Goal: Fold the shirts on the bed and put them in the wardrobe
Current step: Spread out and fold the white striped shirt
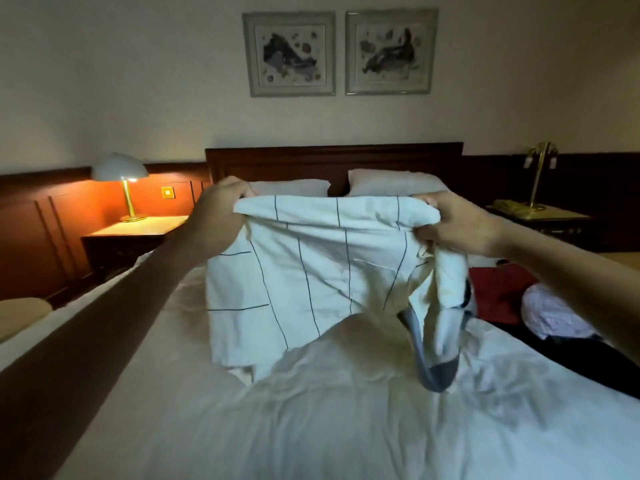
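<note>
A white shirt with thin dark grid lines [311,271] hangs in the air over the bed [311,427], its lower edge touching the white sheet. My left hand [221,209] grips its upper left edge. My right hand [450,223] grips the upper right edge, where a grey-trimmed collar or sleeve [433,358] dangles down. On the right side of the bed lie a red garment [498,292], a pale pinkish-white garment [550,317] and a dark one [588,365].
Two white pillows [391,183] lean against the dark wooden headboard [332,157]. A lit lamp [121,174] stands on the left nightstand [138,230]. A brass lamp [540,174] and a telephone sit on the right nightstand. Two framed pictures hang above.
</note>
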The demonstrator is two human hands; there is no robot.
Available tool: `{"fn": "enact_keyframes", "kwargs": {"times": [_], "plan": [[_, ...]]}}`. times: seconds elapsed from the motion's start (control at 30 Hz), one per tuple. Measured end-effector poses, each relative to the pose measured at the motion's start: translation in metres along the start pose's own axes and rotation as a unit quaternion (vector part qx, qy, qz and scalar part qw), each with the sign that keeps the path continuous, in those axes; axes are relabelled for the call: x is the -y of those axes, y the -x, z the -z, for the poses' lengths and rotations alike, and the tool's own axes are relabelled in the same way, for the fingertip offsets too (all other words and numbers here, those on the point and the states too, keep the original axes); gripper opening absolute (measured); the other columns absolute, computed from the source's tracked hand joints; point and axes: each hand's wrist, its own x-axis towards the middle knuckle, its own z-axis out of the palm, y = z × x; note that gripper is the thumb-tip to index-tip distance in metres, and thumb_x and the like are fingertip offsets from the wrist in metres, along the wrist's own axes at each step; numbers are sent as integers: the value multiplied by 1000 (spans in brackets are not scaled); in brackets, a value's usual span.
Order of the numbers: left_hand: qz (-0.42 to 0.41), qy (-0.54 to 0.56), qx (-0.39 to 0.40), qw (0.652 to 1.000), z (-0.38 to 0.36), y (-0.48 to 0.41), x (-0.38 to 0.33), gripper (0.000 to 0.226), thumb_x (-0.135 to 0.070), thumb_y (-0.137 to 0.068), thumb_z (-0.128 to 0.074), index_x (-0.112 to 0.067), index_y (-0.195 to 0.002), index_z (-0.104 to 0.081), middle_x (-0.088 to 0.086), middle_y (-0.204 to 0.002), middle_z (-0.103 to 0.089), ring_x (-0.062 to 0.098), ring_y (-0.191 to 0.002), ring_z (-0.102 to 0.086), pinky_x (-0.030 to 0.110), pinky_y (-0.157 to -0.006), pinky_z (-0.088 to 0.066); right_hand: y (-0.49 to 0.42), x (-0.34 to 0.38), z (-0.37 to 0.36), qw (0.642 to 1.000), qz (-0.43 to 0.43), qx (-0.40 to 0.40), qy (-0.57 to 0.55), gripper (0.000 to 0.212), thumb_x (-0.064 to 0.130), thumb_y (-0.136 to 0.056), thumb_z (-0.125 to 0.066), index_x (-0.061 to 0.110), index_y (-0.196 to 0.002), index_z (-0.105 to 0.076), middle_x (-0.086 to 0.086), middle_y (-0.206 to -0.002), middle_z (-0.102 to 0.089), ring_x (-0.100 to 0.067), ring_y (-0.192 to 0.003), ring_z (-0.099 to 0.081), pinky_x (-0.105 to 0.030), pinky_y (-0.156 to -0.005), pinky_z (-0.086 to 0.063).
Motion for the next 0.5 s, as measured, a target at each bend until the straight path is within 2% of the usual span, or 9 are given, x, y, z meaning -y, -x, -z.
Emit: {"fn": "enact_keyframes", "kwargs": {"times": [0.07,0.13,0.17,0.23,0.3,0.4,0.5], "plan": [[37,14,33,999,9,-2,-13,19,9,-80,-52,-9,-79,-58,5,-82,-64,8,-76,-56,24,-66,-40,8,12,13,999,14,32,28,16,-5,-82,-63,7,-89,-56,-3,-79,-60,-10,-68,-58,-37,-67,-49],[50,43,68,995,14,4,-26,16,5,-82,-54,-9,-78,-58,5,-75,-61,-2,-65,-48,22,-60,-35,20,18,22,996,18,70,51,14,7,-85,-69,14,-90,-57,-1,-82,-63,-11,-71,-61,-36,-69,-49],[54,63,84,993,16,8,-31,6,-3,-81,-57,-8,-80,-59,8,-78,-63,-1,-67,-49,26,-63,-36,27,19,24,994,16,84,63,12,15,-86,-71,18,-90,-60,-1,-85,-66,-13,-74,-63,-36,-70,-50],[71,97,132,984,22,18,-33,17,-21,-75,-59,-10,-87,-65,12,-90,-67,8,-77,-55,28,-69,-38,41,18,25,989,12,101,112,16,34,-86,-74,22,-85,-63,-1,-83,-67,-15,-75,-64,-35,-70,-49],[86,97,215,968,26,27,-32,24,-36,-77,-67,-20,-94,-70,3,-95,-71,12,-87,-64,30,-78,-45,54,15,22,979,0,116,165,30,45,-83,-75,19,-75,-63,-2,-75,-65,-10,-64,-58,-29,-61,-45],[72,23,339,938,27,39,-38,26,-54,-79,-79,-33,-94,-75,-11,-94,-74,10,-92,-68,34,-84,-51,66,8,12,961,-13,151,230,23,37,-81,-77,19,-74,-65,5,-72,-66,-4,-63,-58,-25,-58,-42],[90,3,419,903,26,52,-44,20,-48,-77,-83,-31,-88,-80,-12,-89,-76,10,-89,-70,31,-84,-51,68,4,4,972,-3,156,177,10,16,-82,-76,19,-80,-67,5,-79,-67,-1,-70,-61,-19,-63,-43]]}}
